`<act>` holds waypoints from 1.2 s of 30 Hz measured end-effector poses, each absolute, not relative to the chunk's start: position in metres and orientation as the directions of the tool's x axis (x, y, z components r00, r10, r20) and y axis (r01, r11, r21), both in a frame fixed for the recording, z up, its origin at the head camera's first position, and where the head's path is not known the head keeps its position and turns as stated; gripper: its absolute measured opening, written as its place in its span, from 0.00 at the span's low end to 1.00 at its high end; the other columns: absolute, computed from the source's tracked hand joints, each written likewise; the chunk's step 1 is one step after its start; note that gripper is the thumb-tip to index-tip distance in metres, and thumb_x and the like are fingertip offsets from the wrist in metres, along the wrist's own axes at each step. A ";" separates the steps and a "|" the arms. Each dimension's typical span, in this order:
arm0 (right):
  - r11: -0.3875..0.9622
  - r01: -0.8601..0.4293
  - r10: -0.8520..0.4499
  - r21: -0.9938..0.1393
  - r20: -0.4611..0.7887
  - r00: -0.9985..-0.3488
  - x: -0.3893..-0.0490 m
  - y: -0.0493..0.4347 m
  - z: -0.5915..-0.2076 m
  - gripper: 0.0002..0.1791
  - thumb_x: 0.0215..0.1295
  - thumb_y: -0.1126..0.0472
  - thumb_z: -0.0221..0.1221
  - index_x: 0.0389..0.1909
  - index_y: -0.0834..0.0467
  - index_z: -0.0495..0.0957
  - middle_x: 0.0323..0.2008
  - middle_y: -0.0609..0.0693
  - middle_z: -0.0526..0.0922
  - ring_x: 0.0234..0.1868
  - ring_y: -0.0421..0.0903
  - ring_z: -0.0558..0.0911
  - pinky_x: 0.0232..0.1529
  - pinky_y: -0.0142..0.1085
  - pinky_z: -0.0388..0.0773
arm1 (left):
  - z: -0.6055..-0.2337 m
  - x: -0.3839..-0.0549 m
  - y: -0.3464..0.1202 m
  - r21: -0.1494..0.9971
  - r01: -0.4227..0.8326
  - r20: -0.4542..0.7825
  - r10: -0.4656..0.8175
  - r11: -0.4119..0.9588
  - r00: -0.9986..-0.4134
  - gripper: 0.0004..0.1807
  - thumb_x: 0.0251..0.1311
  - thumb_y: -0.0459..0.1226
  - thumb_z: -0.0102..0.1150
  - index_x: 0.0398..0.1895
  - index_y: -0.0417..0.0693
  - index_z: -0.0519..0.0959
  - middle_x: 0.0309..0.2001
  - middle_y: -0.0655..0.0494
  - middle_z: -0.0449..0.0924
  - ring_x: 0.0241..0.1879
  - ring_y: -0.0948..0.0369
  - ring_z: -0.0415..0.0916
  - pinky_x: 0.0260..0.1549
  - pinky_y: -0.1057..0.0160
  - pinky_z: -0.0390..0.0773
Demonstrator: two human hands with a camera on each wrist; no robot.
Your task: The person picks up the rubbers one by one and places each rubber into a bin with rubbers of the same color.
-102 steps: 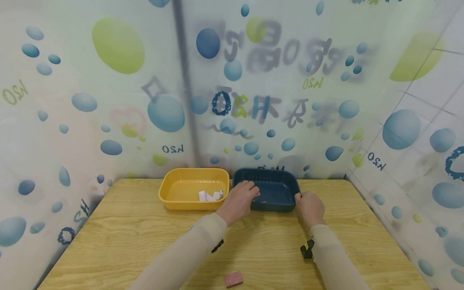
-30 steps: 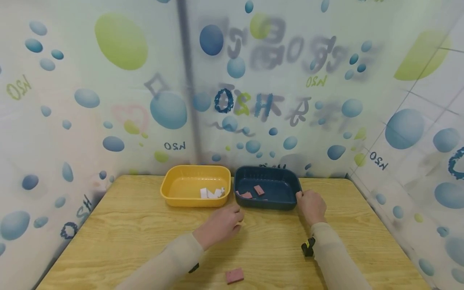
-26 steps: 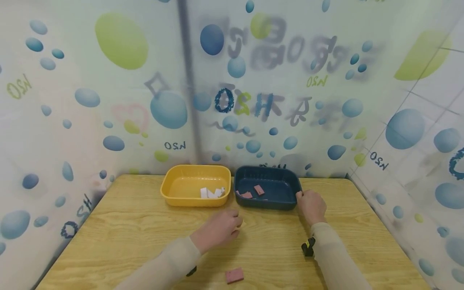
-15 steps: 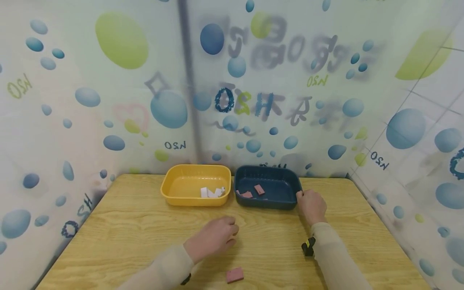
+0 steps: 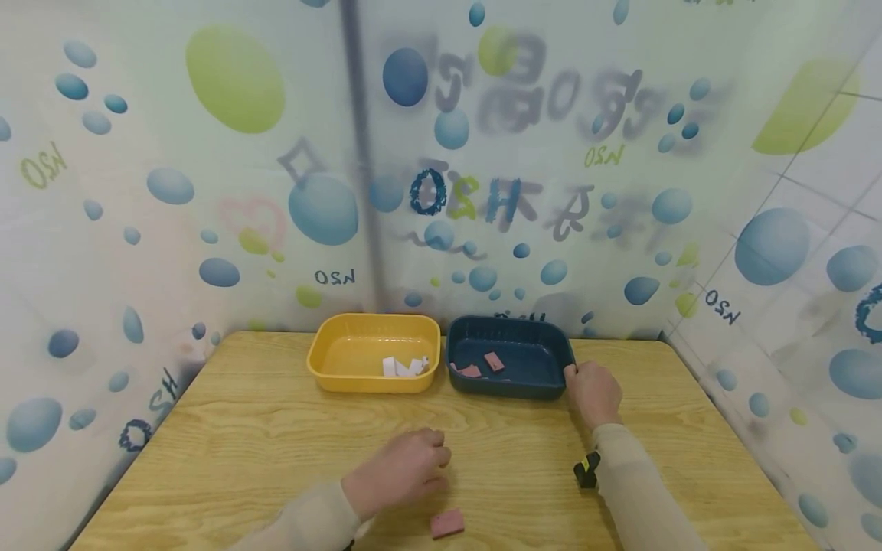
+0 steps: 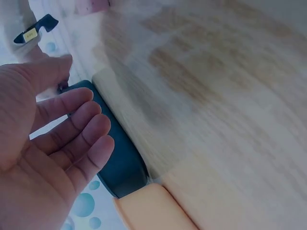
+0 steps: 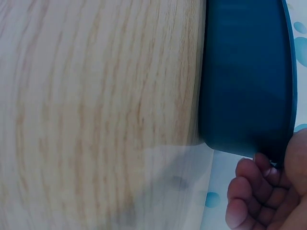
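Note:
My left hand [image 5: 403, 471] hovers over the table, its fingers loosely bent and nothing in the palm, as the left wrist view [image 6: 72, 124] confirms. Just in front of it on the table lies a pink rectangular block [image 5: 447, 523], which also shows at the top edge of the left wrist view. My right hand [image 5: 594, 392] pinches the rim at the near right corner of a dark blue plastic bin [image 5: 510, 389]. In the right wrist view its thumb and a finger [image 7: 263, 164] meet at that corner. Inside the blue bin are several pink pieces [image 5: 494, 361].
Left of the blue bin, close beside it, stands a yellow bin [image 5: 344, 383] with several white pieces [image 5: 390, 367] in it. Both bins sit at the back of the wooden table [image 5: 276, 428], against a printed curtain [image 5: 262, 191].
My left hand has come from over the blue bin back toward the near pink block. Pink pieces now show in the blue bin. My right hand keeps its hold on the rim.

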State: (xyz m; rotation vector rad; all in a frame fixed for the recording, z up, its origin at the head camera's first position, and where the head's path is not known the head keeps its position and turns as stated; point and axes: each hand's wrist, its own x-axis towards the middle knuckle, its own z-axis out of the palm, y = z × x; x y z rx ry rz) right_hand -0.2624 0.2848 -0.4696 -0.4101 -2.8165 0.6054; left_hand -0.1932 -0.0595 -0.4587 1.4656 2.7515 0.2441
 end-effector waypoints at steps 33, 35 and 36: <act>0.873 0.248 0.332 -0.420 0.139 -0.933 -0.263 0.285 -0.470 0.25 0.70 0.60 0.46 0.10 0.52 0.58 0.13 0.45 0.54 0.18 0.44 0.55 0.20 0.36 0.51 | -0.468 -0.178 -0.065 0.269 0.871 -0.040 0.908 0.411 -0.416 0.18 0.50 0.49 0.78 0.22 0.61 0.74 0.24 0.71 0.62 0.24 0.74 0.59 0.25 0.76 0.60; 0.874 0.248 0.332 -0.418 0.139 -0.933 -0.263 0.285 -0.470 0.25 0.71 0.60 0.46 0.10 0.52 0.58 0.14 0.45 0.55 0.18 0.44 0.55 0.20 0.36 0.52 | -0.467 -0.178 -0.066 0.265 0.876 -0.031 0.911 0.404 -0.410 0.17 0.49 0.47 0.78 0.22 0.60 0.74 0.24 0.71 0.62 0.24 0.75 0.59 0.25 0.76 0.60; 0.874 0.249 0.333 -0.417 0.140 -0.933 -0.263 0.285 -0.470 0.25 0.71 0.60 0.46 0.10 0.53 0.58 0.14 0.45 0.55 0.18 0.45 0.56 0.20 0.36 0.52 | -0.467 -0.178 -0.066 0.264 0.877 -0.029 0.912 0.402 -0.409 0.17 0.49 0.47 0.78 0.22 0.60 0.74 0.24 0.71 0.62 0.24 0.75 0.59 0.25 0.76 0.60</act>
